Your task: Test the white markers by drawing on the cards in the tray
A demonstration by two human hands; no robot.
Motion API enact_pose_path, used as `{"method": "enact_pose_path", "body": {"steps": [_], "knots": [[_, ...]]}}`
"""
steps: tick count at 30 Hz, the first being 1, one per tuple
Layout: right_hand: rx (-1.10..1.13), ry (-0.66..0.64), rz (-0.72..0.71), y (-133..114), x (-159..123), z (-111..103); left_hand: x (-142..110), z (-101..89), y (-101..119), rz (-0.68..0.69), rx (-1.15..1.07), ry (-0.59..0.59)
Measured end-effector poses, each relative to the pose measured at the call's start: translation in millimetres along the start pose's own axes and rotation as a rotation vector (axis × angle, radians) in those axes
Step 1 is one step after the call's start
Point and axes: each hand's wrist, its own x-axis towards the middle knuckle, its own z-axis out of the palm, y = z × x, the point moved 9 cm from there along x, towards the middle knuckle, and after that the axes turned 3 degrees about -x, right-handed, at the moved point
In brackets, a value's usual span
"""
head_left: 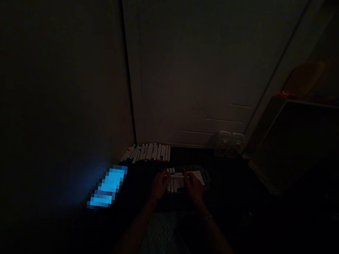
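Observation:
The room is very dark. My left hand (160,184) and my right hand (193,187) are both closed on the ends of one white marker (177,176), held level between them. Just beneath it lies a dark tray (205,176) with a few white markers in its left part. A row of several white markers (149,151) lies on the floor beyond, against the wall. Both forearms reach in from the bottom of the view.
A glowing blue screen (107,187) lies on the floor to the left. Two small pale boxes (229,144) stand at the foot of the door. A low cabinet (295,139) with objects on top stands at the right.

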Motion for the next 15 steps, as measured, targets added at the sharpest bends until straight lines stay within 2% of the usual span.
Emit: {"method": "enact_pose_path", "body": {"steps": [15], "knots": [[-0.013, 0.003, 0.008, -0.5, -0.8, -0.9, -0.1, 0.7, -2.6, -0.037, -0.012, 0.008]]}}
